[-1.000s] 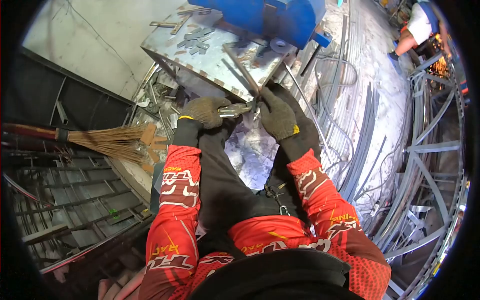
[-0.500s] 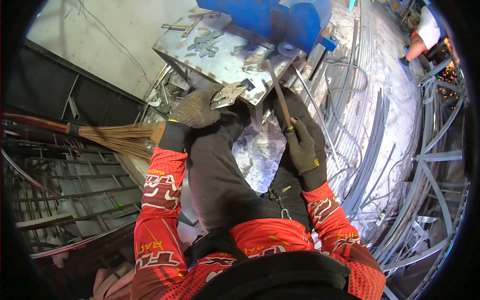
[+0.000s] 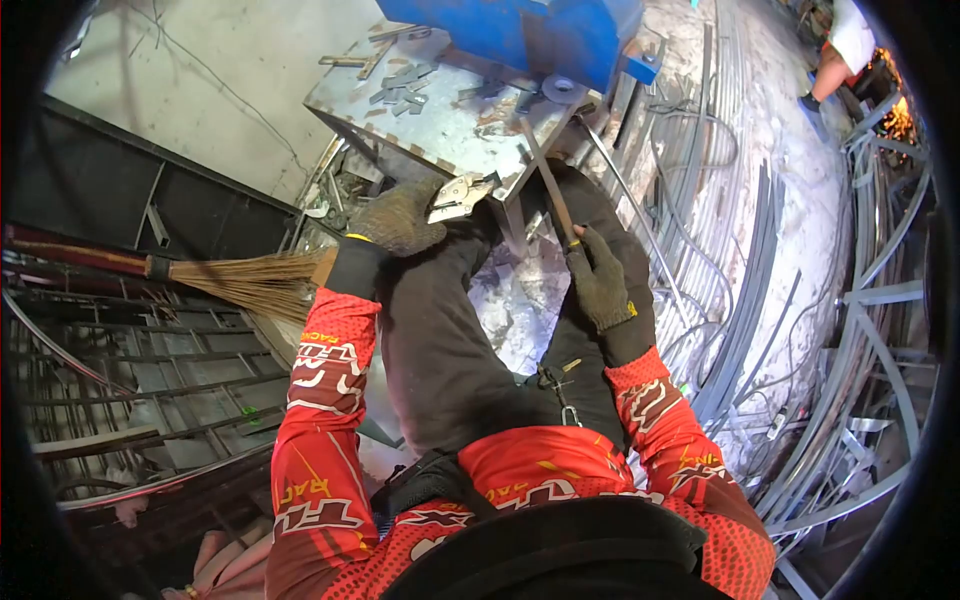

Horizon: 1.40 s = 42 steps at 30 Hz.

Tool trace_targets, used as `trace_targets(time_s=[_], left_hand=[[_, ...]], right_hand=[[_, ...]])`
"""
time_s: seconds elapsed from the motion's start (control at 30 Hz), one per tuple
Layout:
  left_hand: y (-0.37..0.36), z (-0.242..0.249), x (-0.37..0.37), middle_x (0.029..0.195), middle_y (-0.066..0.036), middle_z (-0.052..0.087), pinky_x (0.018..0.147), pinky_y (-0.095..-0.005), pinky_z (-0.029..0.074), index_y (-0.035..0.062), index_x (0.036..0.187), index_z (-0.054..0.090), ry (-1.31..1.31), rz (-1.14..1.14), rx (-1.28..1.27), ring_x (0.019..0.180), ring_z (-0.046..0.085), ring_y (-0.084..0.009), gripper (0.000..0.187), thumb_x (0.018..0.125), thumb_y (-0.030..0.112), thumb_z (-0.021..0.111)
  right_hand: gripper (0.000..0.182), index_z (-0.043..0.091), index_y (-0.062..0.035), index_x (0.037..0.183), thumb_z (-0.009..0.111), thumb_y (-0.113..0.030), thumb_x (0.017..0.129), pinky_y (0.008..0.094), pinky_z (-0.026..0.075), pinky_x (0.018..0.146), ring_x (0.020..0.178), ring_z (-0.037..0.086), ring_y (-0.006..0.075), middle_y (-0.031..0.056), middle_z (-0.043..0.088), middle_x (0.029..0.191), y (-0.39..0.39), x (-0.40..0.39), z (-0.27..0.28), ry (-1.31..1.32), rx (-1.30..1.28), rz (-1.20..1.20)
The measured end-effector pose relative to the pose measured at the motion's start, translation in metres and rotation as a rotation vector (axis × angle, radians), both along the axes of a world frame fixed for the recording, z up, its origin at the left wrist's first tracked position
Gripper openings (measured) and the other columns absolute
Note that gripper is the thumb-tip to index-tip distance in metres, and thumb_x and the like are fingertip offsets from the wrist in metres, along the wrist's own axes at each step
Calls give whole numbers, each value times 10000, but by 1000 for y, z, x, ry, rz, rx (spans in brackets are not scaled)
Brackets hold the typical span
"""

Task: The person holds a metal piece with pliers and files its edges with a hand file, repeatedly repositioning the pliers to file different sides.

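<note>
My left hand (image 3: 398, 218), in a knitted work glove, is wrapped round a pair of locking pliers (image 3: 462, 197) beside the near edge of the metal table. A small dark metal piece (image 3: 491, 181) sits at their jaws. Closed round the lower end of a long flat file (image 3: 551, 186) is my gloved right hand (image 3: 601, 283), above my right thigh. The file slants up and left, its far end over the table's corner. Several small flat metal pieces (image 3: 405, 88) lie on the metal table (image 3: 440, 135).
A blue metal machine or bracket (image 3: 520, 40) stands on the table, with a round washer-like disc (image 3: 563, 88) near it. A straw broom (image 3: 235, 280) lies left. Long metal bars (image 3: 745, 290) and curved frames (image 3: 885, 290) fill the right. Another person's leg (image 3: 830, 75) shows near sparks.
The pliers have turned slightly and dropped a little against the table edge. The file's far end has shifted slightly left. Sparks at the far right look brighter. Both hands keep their hold.
</note>
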<state>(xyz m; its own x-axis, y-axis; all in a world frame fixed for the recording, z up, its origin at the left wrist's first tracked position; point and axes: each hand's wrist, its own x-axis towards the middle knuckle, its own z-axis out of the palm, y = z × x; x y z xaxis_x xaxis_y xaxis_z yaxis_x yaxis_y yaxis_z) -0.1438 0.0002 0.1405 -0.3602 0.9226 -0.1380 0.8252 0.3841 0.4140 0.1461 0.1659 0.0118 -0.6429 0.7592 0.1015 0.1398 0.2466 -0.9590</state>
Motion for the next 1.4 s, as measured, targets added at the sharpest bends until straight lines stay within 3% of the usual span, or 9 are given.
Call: trace_targets(time_s=[0.07, 0.17, 0.37, 0.47, 0.53, 0.63, 1.03, 1.23, 1.4], left_hand=[[0, 5, 4, 1255, -257, 674, 1000, -498, 523, 103, 1405, 578, -23, -24, 38, 1177, 646, -431, 668, 780, 266, 751], [0, 14, 13, 1245, -237, 682, 972, -508, 529, 137, 1395, 598, 206, -37, 98, 1155, 652, -430, 634, 797, 267, 760], [14, 13, 14, 1316, -219, 658, 973, -518, 522, 163, 1383, 618, 378, 32, -153, 1164, 659, -400, 517, 885, 278, 696], [23, 19, 8, 1164, -255, 713, 925, -521, 546, 114, 1254, 703, 253, -29, -170, 1062, 702, -411, 447, 844, 291, 693], [27, 27, 9, 1009, -278, 734, 866, -529, 567, 68, 1090, 761, 260, -37, -461, 966, 723, -431, 393, 783, 305, 693], [25, 18, 7, 972, -286, 734, 847, -530, 574, 43, 989, 774, 272, 20, -403, 944, 726, -444, 380, 740, 319, 698], [34, -3, -9, 1080, -285, 720, 918, -517, 543, 55, 1171, 694, 146, -36, -263, 1044, 691, -465, 406, 808, 216, 607], [33, -26, -20, 1072, -271, 724, 909, -524, 539, 68, 1151, 713, 128, -25, -317, 1023, 688, -464, 381, 822, 221, 598], [33, -9, -11, 1078, -275, 722, 918, -519, 542, 63, 1129, 730, 178, -60, -323, 1033, 689, -457, 376, 814, 231, 609]], right_hand=[[380, 609, -6, 1343, 670, -158, 1000, 406, 541, 951, 1162, 705, 372, 265, 713, 1208, 1, -2, -8, 20, -11, 3], [379, 611, -8, 1341, 673, -162, 1000, 394, 540, 947, 1142, 715, 350, 257, 717, 1200, 2, -3, -15, 4, 23, -2], [394, 612, -20, 1350, 679, -160, 987, 410, 540, 939, 1142, 713, 361, 265, 717, 1185, 0, -3, -6, 26, -28, 1], [401, 613, -24, 1349, 683, -151, 975, 419, 542, 927, 1133, 713, 376, 265, 719, 1171, -2, 0, 1, 3, -54, -5], [403, 615, -25, 1347, 686, -148, 970, 416, 543, 922, 1126, 715, 373, 263, 720, 1168, -1, -1, -6, 21, -28, -8], [407, 616, -29, 1347, 691, -147, 964, 415, 544, 914, 1120, 717, 370, 262, 721, 1165, 0, -2, -15, 51, -3, -13], [390, 622, -38, 1341, 681, -207, 994, 433, 549, 901, 1114, 704, 422, 271, 711, 1174, 1, 0, -20, 41, 20, -15], [369, 630, -37, 1321, 666, -221, 1003, 452, 557, 890, 1104, 699, 442, 278, 714, 1142, -5, -1, -13, -35, 45, -16], [377, 624, -34, 1318, 663, -229, 998, 464, 556, 883, 1093, 694, 452, 281, 713, 1132, -8, 5, 1, -73, 61, 0]])
